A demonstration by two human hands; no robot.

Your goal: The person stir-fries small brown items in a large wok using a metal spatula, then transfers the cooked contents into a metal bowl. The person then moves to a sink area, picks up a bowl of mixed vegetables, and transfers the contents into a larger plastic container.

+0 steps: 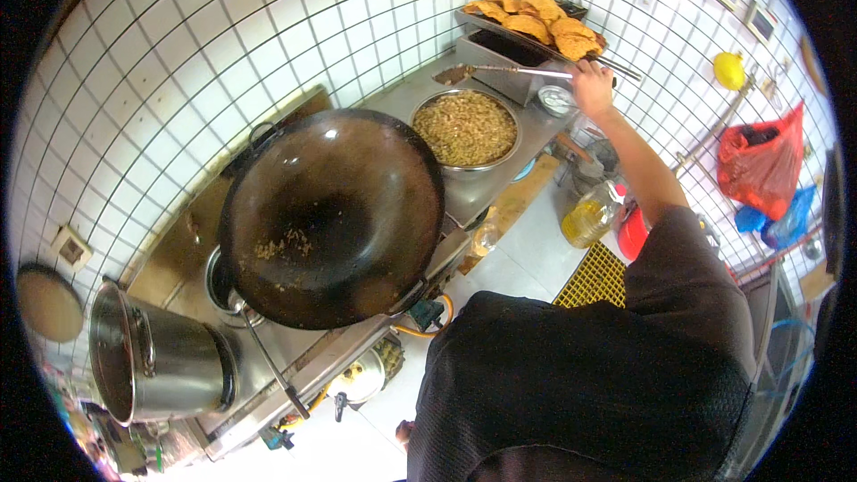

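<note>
My right hand (592, 87) is closed around the end of a long-handled wok spatula (522, 70). Its food-smeared blade is at the back of the counter, just beyond a round metal basin (516, 148) filled with small, pale brown chopped food. To the left sits a large dark wok (357, 187), tilted, with a few crumbs of food clinging inside. Only a sliver of my left hand (403, 433) shows low beside my dark shirt; its fingers are mostly hidden.
A tray of golden fried pieces (527, 22) rests at the back right. A tall steel pot (170, 361) and a ladle (272, 366) are left of the wok. Below my right arm stand an oil jug (589, 221) and a yellow floor grate (591, 277). A red bag (759, 161) hangs on the right.
</note>
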